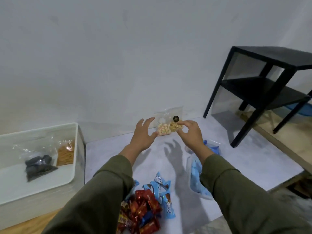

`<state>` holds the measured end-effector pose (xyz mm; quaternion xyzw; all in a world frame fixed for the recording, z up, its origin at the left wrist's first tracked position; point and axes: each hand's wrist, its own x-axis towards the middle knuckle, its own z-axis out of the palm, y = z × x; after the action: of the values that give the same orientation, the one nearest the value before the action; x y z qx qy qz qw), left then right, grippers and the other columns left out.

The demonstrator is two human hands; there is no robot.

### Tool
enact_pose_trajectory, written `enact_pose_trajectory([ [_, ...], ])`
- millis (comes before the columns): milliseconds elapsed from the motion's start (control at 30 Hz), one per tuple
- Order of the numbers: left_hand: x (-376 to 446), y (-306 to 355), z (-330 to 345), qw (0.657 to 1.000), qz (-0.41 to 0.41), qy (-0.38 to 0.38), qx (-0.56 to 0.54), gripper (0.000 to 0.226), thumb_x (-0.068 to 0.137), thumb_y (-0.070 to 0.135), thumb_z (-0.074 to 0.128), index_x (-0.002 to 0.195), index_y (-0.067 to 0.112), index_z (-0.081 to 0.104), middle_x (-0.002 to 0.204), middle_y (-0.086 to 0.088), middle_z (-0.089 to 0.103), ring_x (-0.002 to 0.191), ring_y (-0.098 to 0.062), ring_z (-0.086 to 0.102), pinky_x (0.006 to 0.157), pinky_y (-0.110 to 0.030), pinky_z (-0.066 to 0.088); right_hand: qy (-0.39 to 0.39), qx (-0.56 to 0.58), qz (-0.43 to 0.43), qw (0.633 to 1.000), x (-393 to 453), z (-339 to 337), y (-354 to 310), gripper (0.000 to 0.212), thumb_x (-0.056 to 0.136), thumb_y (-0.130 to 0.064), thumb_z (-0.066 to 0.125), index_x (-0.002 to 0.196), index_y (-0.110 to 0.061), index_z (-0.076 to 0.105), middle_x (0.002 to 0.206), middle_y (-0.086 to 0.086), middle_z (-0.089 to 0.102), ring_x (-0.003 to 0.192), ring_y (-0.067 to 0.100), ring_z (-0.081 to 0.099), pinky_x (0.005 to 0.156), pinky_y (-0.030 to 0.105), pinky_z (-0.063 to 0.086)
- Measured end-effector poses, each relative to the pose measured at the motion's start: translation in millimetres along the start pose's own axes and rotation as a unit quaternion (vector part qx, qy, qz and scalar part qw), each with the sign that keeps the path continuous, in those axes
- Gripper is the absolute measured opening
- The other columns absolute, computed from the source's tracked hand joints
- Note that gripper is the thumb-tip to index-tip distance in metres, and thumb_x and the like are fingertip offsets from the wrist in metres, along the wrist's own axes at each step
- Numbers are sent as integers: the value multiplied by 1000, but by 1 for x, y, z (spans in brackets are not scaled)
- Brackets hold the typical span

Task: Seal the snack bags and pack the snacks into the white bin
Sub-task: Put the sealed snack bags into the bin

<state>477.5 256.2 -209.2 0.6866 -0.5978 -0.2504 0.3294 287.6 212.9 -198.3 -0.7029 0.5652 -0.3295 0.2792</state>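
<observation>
A clear bag of pale and golden nuts (168, 125) with a round black sticker leans against the wall at the far edge of the grey mat. My left hand (143, 134) hovers just left of it, fingers spread, thumb near the bag's lower corner. My right hand (190, 132) pinches the bag's right side between thumb and fingers. The white bin (74, 149) stands at the left and holds a clear bag of dark snacks (38, 166) and a bag of orange sticks (65, 153).
Red candy wrappers (143, 210) and light blue ones (162, 188) lie piled near me on the mat. A clear bag of blue snacks (195, 173) sits under my right forearm. A black side table (263, 81) stands at the right by the wall.
</observation>
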Motion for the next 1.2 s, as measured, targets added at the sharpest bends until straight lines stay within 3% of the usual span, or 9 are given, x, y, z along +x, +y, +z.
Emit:
enact_pose_trajectory([
  [233,54,1,46,996,-54,29,-59,54,91,27,58,139,30,35,155,-13,11,143,-22,15,108,-29,22,-31,39,18,999,66,2,49,21,81,-13,66,99,-24,68,122,8,56,104,5,42,82,6,26],
  [367,96,-7,80,989,-109,57,-86,51,92,25,56,139,29,37,155,-13,9,139,-22,25,100,-20,23,-69,64,35,995,122,11,85,24,81,-13,66,104,-18,69,119,3,53,116,13,43,90,16,31],
  [633,167,-33,135,969,-210,110,-77,48,89,31,60,134,30,44,152,-19,14,144,-27,8,110,-33,23,-141,96,41,985,216,33,139,16,83,-18,67,98,-19,69,118,5,57,109,15,50,91,24,40],
  [700,176,-39,144,966,-211,132,-74,45,86,27,63,129,27,49,148,-18,24,140,-27,15,104,-27,26,-150,96,40,983,228,40,149,16,84,-19,66,100,-15,70,114,4,60,106,15,52,90,26,43],
  [800,185,-47,153,964,-203,159,-64,42,81,22,67,121,24,54,138,-14,38,126,-21,27,86,-2,22,-168,121,54,977,239,48,152,15,83,-17,68,97,-17,70,107,2,61,101,16,54,87,30,47],
  [900,194,-49,157,965,-191,169,-65,39,79,14,68,115,20,56,127,-15,45,112,-16,34,73,10,22,-189,144,54,970,242,53,153,16,83,-13,67,98,-19,69,99,-6,59,92,8,54,82,22,48],
  [1000,202,-48,158,973,-152,170,-33,41,75,6,70,113,15,58,113,-16,55,103,-26,45,73,1,30,-194,151,43,968,245,57,158,22,83,-9,67,103,-18,69,103,-3,56,92,10,53,81,23,48],
  [1067,202,-45,157,979,-126,159,-16,44,74,2,70,114,14,58,104,-12,58,90,-23,46,73,-11,34,-203,163,47,964,245,58,160,23,83,-6,66,103,-18,69,107,-3,57,92,12,54,79,22,50],
  [1200,197,-37,151,978,-141,142,-53,50,78,-4,65,118,26,57,99,-9,46,83,-17,52,77,-12,44,-217,198,63,954,239,58,157,26,84,3,60,106,-10,68,111,-6,57,100,9,54,83,20,51],
])
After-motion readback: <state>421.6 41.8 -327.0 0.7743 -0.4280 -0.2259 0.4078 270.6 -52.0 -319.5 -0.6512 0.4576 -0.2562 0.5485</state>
